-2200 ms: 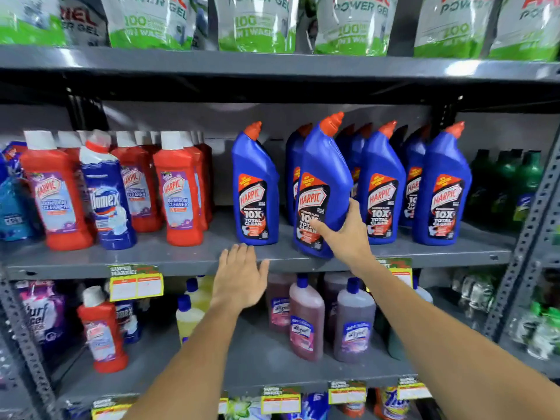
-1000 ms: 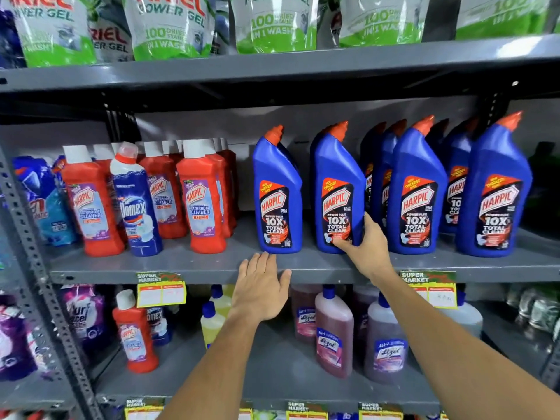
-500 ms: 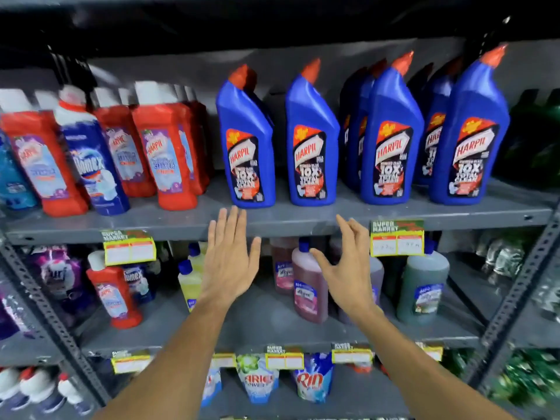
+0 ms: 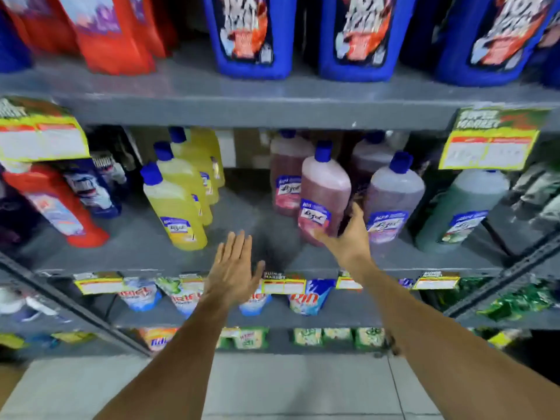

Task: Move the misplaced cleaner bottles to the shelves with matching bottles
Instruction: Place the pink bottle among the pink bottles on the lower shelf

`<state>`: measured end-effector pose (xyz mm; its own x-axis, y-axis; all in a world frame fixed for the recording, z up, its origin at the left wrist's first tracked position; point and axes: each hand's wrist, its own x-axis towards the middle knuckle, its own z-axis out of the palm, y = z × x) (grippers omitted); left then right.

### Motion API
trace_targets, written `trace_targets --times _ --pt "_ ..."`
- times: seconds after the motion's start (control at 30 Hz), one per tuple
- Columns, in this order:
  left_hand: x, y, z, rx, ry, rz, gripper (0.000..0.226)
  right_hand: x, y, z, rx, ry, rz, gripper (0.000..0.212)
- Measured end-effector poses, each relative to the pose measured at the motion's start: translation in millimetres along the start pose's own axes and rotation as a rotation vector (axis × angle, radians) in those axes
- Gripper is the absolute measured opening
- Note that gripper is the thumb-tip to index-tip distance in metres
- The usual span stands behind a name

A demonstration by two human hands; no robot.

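Note:
My right hand (image 4: 348, 237) is closed around the base of a pink Lizol bottle (image 4: 324, 189) on the middle shelf (image 4: 136, 250), thumb on its left side and fingers between it and a lavender Lizol bottle (image 4: 394, 195). Another pink bottle (image 4: 288, 171) stands behind. My left hand (image 4: 233, 268) is flat and open at the shelf's front edge, holding nothing. Yellow Lizol bottles (image 4: 175, 204) stand in a row to the left. A red Harpic bottle (image 4: 51, 204) and a dark blue Domex bottle (image 4: 91, 186) stand at the far left.
Blue Harpic bottles (image 4: 248, 34) and red bottles (image 4: 106, 34) fill the shelf above. A green bottle (image 4: 463, 207) stands at the right. Yellow price tags (image 4: 488, 147) hang from the shelf edges. Detergent pouches (image 4: 306, 298) fill the shelf below.
The view has dropped from the Harpic shelf to the shelf below. My right hand has gone from open in the air to gripping the pink Lizol bottle. My left hand stays open.

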<state>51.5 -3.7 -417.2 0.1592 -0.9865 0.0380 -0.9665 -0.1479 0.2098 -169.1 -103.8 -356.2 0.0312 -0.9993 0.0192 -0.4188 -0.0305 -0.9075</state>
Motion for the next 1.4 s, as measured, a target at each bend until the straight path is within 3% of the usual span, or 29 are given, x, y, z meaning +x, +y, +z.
trace_targets --times 0.13,0.4,0.8,1.07,1.4 --pt "6.9 -16.8 25.3 -0.041 -0.056 -0.069 0.083 17.4 14.4 18.2 -0.001 0.055 0.081 0.083" --pt "4.5 -24.7 40.1 -0.051 0.022 -0.035 0.073 33.4 27.0 27.3 0.006 0.031 0.052 0.082" --pt "2.9 -25.9 40.8 -0.034 0.029 -0.016 0.076 49.0 20.0 51.2 0.085 -0.304 0.068 0.09" --pt "2.7 -27.0 42.9 -0.023 0.035 -0.018 0.076 62.2 15.7 46.0 0.068 -0.41 0.065 0.073" --pt "3.4 -28.2 48.4 -0.048 0.074 -0.027 0.077 54.7 18.1 42.3 0.083 -0.378 0.039 0.077"
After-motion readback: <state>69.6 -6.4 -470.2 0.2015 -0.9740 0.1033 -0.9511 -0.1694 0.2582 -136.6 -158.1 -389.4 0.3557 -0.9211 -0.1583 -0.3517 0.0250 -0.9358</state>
